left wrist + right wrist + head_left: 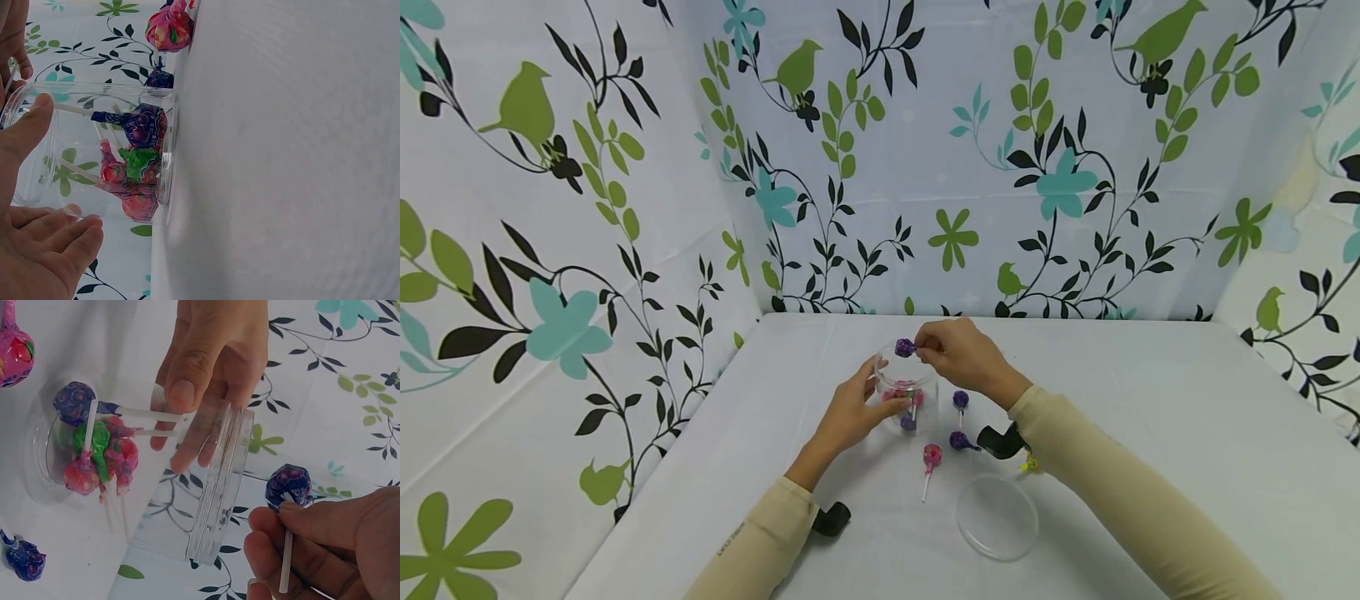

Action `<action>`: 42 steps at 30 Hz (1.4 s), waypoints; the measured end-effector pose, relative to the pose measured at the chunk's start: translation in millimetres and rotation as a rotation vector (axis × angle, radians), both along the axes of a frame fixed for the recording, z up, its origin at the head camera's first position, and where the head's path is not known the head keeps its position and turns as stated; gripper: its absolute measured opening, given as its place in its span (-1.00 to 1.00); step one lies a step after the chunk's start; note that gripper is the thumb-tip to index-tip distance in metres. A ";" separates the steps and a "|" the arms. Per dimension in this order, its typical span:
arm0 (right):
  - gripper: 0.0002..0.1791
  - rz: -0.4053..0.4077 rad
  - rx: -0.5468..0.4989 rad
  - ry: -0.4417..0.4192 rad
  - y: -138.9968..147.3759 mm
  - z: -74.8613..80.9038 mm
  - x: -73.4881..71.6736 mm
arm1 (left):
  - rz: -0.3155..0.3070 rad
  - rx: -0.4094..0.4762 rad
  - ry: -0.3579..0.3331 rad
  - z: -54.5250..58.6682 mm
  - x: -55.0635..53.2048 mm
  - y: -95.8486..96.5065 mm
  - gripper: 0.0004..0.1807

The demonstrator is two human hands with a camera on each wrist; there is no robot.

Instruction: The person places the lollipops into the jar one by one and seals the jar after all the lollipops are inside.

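Observation:
A clear jar (929,403) stands on the white table, with several wrapped lollipops (100,447) in it, purple, green and pink, heads down and sticks up. My left hand (852,410) holds the jar from its left side, the thumb across the front and the fingers around the far side. Over the jar's open mouth, my right hand (962,354) pinches a purple lollipop (905,347) by its white stick. In the right wrist view that lollipop's head is just outside the rim, and the stick runs between thumb and fingers.
Right of the jar lie two purple lollipops (961,400). A pink lollipop (932,457) lies in front. Something yellow (1030,462) shows partly from under the right sleeve. A clear round lid (997,517) rests nearer the front. Patterned cloth (880,208) hangs behind the table.

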State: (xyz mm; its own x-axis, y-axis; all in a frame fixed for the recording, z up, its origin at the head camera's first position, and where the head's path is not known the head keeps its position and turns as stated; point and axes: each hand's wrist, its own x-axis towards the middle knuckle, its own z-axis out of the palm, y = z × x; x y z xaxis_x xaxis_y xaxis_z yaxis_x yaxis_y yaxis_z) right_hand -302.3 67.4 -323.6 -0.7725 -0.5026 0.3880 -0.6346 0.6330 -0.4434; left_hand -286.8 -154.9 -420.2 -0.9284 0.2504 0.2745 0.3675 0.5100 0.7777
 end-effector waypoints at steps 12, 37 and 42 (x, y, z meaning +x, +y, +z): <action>-0.90 0.007 0.013 -0.003 -7.4 -3.9 -0.8 | 0.009 -0.008 -0.021 -2.1 -2.3 0.1 0.11; -0.91 -0.093 0.079 -0.099 42.0 -31.3 -11.0 | 0.006 0.001 -0.006 -2.8 -3.2 0.4 0.07; -0.87 -0.134 0.142 -0.174 47.7 -58.5 -15.4 | 0.015 -0.011 0.003 -1.9 -0.4 1.5 0.05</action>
